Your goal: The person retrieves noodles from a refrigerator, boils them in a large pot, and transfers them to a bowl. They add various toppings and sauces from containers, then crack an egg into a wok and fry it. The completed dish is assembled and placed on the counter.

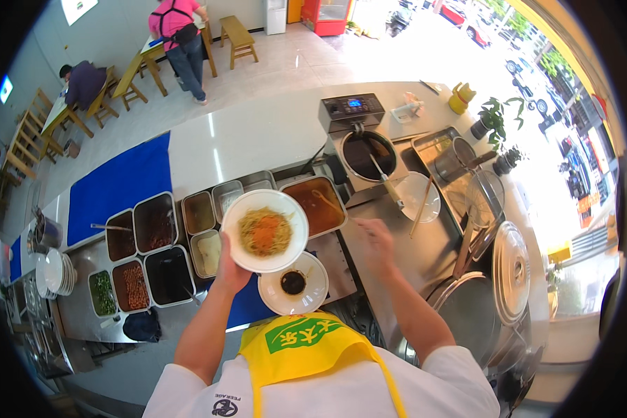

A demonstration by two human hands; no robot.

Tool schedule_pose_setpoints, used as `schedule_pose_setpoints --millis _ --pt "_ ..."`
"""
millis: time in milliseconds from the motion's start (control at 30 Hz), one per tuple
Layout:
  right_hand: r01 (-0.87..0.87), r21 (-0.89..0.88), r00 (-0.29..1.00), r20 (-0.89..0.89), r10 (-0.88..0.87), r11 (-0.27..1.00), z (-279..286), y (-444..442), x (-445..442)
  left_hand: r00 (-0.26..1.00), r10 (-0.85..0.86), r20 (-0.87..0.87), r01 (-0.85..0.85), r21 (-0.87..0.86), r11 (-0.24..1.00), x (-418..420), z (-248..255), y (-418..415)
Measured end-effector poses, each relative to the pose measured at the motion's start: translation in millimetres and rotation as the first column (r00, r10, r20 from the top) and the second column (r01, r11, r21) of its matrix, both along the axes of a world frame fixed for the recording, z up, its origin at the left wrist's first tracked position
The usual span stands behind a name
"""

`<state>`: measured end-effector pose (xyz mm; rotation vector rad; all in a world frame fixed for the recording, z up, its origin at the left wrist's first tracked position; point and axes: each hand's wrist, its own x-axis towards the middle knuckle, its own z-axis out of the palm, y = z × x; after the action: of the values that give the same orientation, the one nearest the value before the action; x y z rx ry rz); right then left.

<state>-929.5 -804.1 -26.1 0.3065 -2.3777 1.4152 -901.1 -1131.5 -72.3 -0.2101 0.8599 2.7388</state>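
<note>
My left hand (235, 270) grips the rim of a white bowl (240, 257) from its left side. Thin noodles (245, 223) fill the bowl's middle, topped with orange-red powder (266, 232). Just below and partly behind it, a second white bowl (316, 292) holds a dark sauce (293, 282). Blurred by motion, my right hand (379, 241) is over the steel counter, right of a pan of reddish-brown liquid (308, 204) with a spoon in it. No object shows clearly in that hand, and its finger positions are hard to make out.
Metal pans of chopped greens (103, 293), peanuts (135, 282) and dark sauces stand left. Ahead is an electric cooker (352, 108) with a wooden-handled tool (392, 192). A large pot (470, 308), lid (512, 271) and strainer (485, 196) are right. Stacked plates (57, 269) sit far left; two people are beyond.
</note>
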Motion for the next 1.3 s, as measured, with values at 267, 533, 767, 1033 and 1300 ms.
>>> schedule_pose_setpoints --millis 267,533,767,1033,1300 --pt "-0.284 0.395 0.957 0.067 0.281 0.874 -23 -23 1 0.996 0.083 -0.015 -0.084 -0.07 0.994 13 39 9" --pt "0.02 0.681 0.977 -0.169 0.13 0.732 74 138 -81 0.997 0.0 -0.079 0.002 0.022 1.0 -15 75 62" --pt "-0.303 0.848 0.915 0.131 0.382 0.435 40 139 -130 0.998 -0.048 -0.049 0.05 0.042 0.998 -35 82 107" --pt "-0.292 0.794 0.867 -0.016 0.498 0.534 48 154 -140 0.994 -0.073 -0.082 0.071 -0.021 0.997 -46 74 132" --pt "-0.022 0.194 0.985 -0.161 0.054 0.981 65 147 -140 0.99 -0.115 -0.077 0.109 -0.074 0.991 -65 87 152"
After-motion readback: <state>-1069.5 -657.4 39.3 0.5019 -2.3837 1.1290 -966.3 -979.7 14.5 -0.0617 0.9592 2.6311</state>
